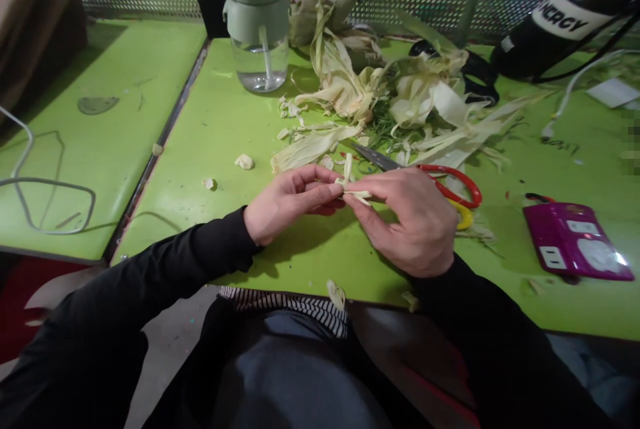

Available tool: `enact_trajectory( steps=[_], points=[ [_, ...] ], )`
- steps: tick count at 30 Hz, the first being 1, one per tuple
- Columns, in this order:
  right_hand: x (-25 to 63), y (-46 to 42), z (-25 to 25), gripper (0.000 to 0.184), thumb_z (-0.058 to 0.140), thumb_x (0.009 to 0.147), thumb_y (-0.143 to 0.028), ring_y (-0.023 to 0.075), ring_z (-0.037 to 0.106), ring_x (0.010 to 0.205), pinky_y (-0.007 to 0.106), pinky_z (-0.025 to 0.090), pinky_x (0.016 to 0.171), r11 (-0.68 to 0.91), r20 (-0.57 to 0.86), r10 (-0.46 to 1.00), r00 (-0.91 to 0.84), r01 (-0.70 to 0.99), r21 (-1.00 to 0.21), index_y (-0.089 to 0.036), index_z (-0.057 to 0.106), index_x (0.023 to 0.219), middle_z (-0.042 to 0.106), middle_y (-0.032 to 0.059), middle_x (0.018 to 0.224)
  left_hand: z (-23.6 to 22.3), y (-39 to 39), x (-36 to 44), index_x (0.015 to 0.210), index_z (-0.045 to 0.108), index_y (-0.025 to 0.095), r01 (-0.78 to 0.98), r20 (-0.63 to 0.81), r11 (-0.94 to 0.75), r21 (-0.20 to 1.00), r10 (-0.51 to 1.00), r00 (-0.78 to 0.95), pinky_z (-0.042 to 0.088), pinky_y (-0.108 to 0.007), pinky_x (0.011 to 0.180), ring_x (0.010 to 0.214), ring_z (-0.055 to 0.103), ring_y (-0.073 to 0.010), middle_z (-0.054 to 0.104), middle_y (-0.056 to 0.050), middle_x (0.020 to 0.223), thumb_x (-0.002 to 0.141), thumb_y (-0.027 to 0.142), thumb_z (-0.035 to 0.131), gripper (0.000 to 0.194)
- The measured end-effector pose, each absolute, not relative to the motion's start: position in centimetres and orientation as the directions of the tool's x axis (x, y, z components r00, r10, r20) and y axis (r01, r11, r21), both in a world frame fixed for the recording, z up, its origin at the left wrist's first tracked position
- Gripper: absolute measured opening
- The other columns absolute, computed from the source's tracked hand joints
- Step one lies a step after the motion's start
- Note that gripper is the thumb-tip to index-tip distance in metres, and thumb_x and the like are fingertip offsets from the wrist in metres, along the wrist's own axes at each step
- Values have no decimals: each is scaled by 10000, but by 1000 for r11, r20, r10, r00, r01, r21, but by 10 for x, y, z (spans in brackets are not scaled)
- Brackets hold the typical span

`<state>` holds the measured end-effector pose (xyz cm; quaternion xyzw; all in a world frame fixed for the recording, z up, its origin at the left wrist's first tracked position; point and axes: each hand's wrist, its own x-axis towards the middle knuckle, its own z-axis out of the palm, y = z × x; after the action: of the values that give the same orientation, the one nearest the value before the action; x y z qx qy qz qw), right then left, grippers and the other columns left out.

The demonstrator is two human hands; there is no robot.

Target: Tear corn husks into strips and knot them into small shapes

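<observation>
My left hand (293, 202) and my right hand (407, 219) meet over the front of the green table (210, 149). Both pinch a small pale strip of corn husk (353, 189) between thumb and fingers, the fingertips almost touching. Just behind my right hand lie scissors (440, 182) with red and yellow handles, their blades pointing left. A heap of pale corn husks (380, 95) spreads across the table's middle and back.
A clear bottle with a green lid (257, 22) stands at the back. A purple power strip (575, 239) lies at the right, a black "ENERGY" device (560, 22) with cables behind it. Husk scraps (244, 162) dot the table. A white cable (45, 182) loops over the left table.
</observation>
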<state>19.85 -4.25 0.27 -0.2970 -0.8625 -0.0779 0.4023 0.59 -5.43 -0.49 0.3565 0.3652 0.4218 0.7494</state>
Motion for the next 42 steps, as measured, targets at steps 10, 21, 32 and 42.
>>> enact_trajectory(
  steps=[10,21,32,42],
  points=[
    [201,-44,2,213,688,888,-127,208,740,836,376,583,752,820,740,484,-467,538,-196,-292,673,1022,795,21,964,-2,-57,6,868,527,160,-359,-180,323,876,908,377,541,-247,784,718,670,-81,700,14,755,757,309,864,385],
    [199,-43,2,148,685,885,-153,185,726,808,341,601,710,877,748,405,-526,456,-155,-286,677,950,778,8,915,-3,-55,4,805,606,131,-300,-263,403,865,872,413,553,-248,774,678,640,-74,670,-1,745,804,335,802,282],
    [193,-48,4,59,705,879,-209,150,692,684,271,584,619,599,508,801,-318,404,-692,-214,646,878,714,9,816,0,-61,6,856,542,175,70,219,-242,968,946,240,538,-240,763,727,613,-97,621,2,793,815,250,713,191],
    [199,-47,6,38,705,900,-230,156,702,663,284,581,606,612,522,791,-320,430,-664,-232,679,927,745,1,822,0,-57,3,836,523,178,-148,76,-37,988,960,269,468,-202,615,625,548,-66,560,40,706,817,353,791,320]
  ],
)
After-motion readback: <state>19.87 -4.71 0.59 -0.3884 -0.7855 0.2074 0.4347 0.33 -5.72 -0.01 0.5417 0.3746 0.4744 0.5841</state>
